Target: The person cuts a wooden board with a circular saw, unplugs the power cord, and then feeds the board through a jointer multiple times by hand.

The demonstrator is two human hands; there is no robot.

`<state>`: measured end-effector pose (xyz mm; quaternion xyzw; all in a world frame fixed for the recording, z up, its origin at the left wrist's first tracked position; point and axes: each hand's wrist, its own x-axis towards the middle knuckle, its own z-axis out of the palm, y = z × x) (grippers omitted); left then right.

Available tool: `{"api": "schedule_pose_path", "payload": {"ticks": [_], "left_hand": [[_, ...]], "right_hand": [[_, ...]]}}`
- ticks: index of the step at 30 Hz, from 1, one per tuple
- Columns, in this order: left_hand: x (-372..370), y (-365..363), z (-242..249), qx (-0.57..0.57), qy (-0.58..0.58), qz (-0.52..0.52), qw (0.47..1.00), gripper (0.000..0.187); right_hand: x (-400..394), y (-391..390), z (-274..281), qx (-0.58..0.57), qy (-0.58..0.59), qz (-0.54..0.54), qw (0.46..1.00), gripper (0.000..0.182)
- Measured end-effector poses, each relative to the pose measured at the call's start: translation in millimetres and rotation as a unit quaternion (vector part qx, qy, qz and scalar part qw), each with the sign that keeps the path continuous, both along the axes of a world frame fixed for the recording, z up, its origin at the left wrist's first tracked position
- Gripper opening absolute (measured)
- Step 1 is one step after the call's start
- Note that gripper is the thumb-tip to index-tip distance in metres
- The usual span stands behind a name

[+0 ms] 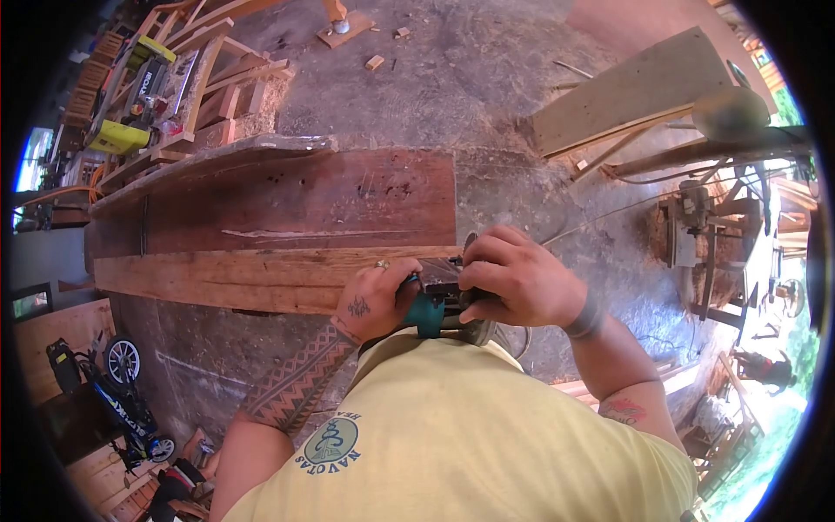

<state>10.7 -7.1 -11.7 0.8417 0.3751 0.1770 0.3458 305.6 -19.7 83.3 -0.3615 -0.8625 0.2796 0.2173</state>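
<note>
A teal-and-black corded power tool (pixel 424 315) sits close against my body at the right end of a long wooden plank (pixel 217 280). Its exact kind is partly hidden by my hands. My left hand (pixel 378 300) is closed around the tool's left side, with the thumb by a dark part. On the other side, the curled fingers of my right hand (pixel 522 280) grip its dark metal end. Beyond the plank lies a wide reddish-brown board (pixel 339 200) with a pale streak along its near edge.
At the upper left, a yellow-green machine (pixel 122 137) stands among stacked wood frames. A large pale panel (pixel 635 91) leans at the upper right. A small wheeled scooter (pixel 122 396) is at lower left. Wood scraps (pixel 374 63) lie on the concrete floor, and a person (pixel 178 487) shows at lower left.
</note>
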Motion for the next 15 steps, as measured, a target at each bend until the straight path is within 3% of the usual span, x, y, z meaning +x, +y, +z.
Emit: {"api": "schedule_pose_path", "payload": {"ticks": [9,12,15], "left_hand": [[1.4,-2.2,0.8,0.015,0.001,0.005,1.000,0.031],[4.6,-0.9,0.4,0.018,0.002,0.010,1.000,0.030],[4.0,-1.4,2.0,0.016,0.016,0.012,1.000,0.030]], "right_hand": [[-38.9,-35.1,-18.8,0.126,-0.113,-0.143,0.975,0.037],[-25.0,-30.9,-5.4,0.062,-0.095,-0.122,0.986,0.029],[-2.3,-12.8,17.2,0.053,-0.049,-0.026,0.997,0.024]]}}
